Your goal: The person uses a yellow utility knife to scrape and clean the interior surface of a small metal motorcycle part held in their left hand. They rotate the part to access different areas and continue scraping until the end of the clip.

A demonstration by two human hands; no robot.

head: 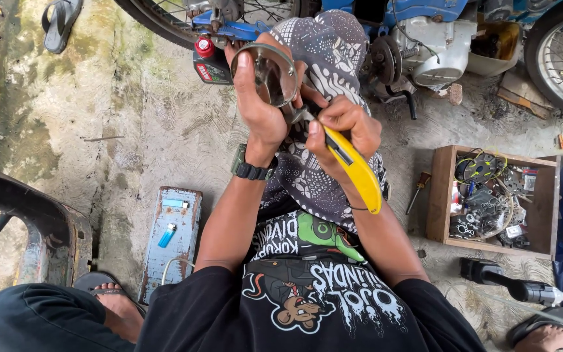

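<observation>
My left hand [260, 98] grips a round metal ring part with a shiny disc face [274, 73], held up in front of me, thumb along its left rim. My right hand [345, 127] holds a yellow utility knife [354, 169], its blade end touching the lower edge of the round part. A dark watch sits on my left wrist. Both hands work over my patterned trouser knee [324, 45]. I wear a black printed shirt.
A blue motorbike [425, 32] with its engine stands ahead. A red-capped oil bottle [208, 60] sits by the wheel. A wooden box of small parts [493, 199] lies right. A blue lighter on a worn metal box [172, 234] lies left. A screwdriver [418, 189] rests on the concrete.
</observation>
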